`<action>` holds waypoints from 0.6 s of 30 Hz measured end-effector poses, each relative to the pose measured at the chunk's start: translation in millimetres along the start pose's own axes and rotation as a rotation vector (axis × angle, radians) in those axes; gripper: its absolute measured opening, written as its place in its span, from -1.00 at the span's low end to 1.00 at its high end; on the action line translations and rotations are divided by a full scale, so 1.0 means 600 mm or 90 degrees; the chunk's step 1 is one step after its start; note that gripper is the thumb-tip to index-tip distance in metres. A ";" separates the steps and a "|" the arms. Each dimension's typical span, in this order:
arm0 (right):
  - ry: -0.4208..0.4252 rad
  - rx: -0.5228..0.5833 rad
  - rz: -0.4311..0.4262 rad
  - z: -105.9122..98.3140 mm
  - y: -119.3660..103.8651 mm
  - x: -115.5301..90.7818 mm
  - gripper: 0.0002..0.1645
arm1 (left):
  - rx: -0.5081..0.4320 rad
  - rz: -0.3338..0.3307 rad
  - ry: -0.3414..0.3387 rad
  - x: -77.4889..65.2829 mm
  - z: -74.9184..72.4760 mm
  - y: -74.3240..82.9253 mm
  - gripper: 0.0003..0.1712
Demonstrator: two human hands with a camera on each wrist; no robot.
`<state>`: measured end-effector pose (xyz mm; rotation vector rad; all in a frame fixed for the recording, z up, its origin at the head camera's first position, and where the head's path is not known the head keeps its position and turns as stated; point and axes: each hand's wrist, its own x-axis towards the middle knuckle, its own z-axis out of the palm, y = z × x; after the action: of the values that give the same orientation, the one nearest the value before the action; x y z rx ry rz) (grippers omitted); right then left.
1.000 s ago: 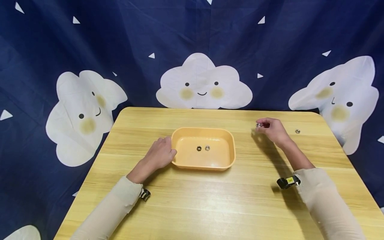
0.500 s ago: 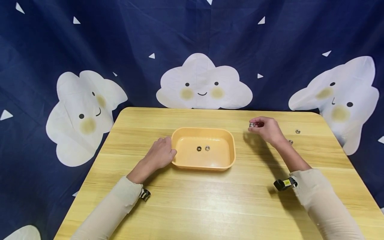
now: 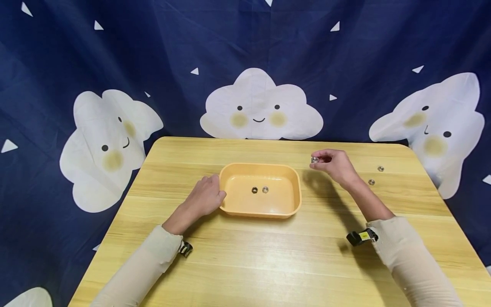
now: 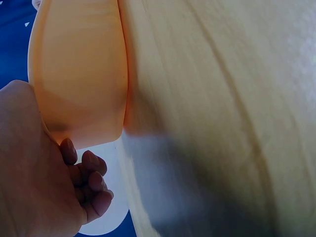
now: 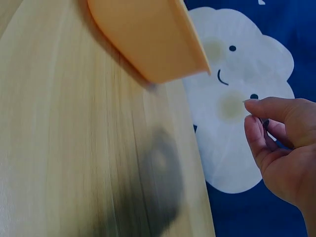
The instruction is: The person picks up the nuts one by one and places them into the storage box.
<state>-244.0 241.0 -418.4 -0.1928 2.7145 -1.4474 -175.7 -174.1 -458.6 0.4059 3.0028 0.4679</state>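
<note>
A shallow orange-yellow plastic tray [image 3: 261, 214] stands mid-table. My left hand [image 3: 204, 195] holds it by its left rim, fingers curled at that end in the left wrist view [image 4: 44, 173]. Two hex nuts lie inside on the tray floor, a dark nut [image 3: 255, 190] and a silver nut [image 3: 265, 189] side by side. To the right of the tray and above the table, my right hand [image 3: 334, 165] pinches another silver nut [image 3: 315, 160] between thumb and fingertips. That nut is mostly hidden by the fingers in the right wrist view.
Two more nuts lie on the right of the table, one farther back [image 3: 380, 169] and one nearer [image 3: 371, 182]. The wooden table [image 3: 245, 256] meets a dark blue curtain [image 3: 172, 55] with cloud prints at its far edge.
My right hand has moved left toward the tray with the pinched nut. A table nut that its wrist covered now shows. The left hand and tray have stayed still.
</note>
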 end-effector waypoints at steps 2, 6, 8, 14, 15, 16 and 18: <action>-0.003 0.005 -0.002 0.004 -0.005 -0.001 -0.57 | 0.001 -0.001 0.001 0.000 0.000 0.000 -0.78; -0.008 0.011 -0.002 0.013 -0.013 -0.001 -0.57 | 0.000 0.001 0.002 0.001 0.000 0.001 -0.77; -0.011 0.005 -0.004 0.016 -0.015 -0.001 -0.57 | 0.000 0.001 0.003 0.001 -0.001 0.001 -0.77; -0.015 -0.012 -0.010 0.021 -0.020 -0.001 -0.58 | 0.008 0.002 0.004 0.003 -0.003 0.003 -0.75; -0.015 -0.010 -0.007 0.022 -0.021 -0.001 -0.59 | 0.009 0.001 0.004 0.003 -0.003 0.003 -0.74; -0.016 -0.010 -0.007 0.023 -0.022 -0.001 -0.59 | 0.010 0.000 0.003 0.003 -0.003 0.003 -0.74; -0.018 -0.010 -0.006 0.025 -0.023 -0.001 -0.59 | 0.012 -0.003 0.001 0.002 -0.003 0.004 -0.74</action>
<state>-241.0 221.4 -415.1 -0.2243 2.7071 -1.4153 -176.6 -172.3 -456.0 0.3995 3.0116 0.4410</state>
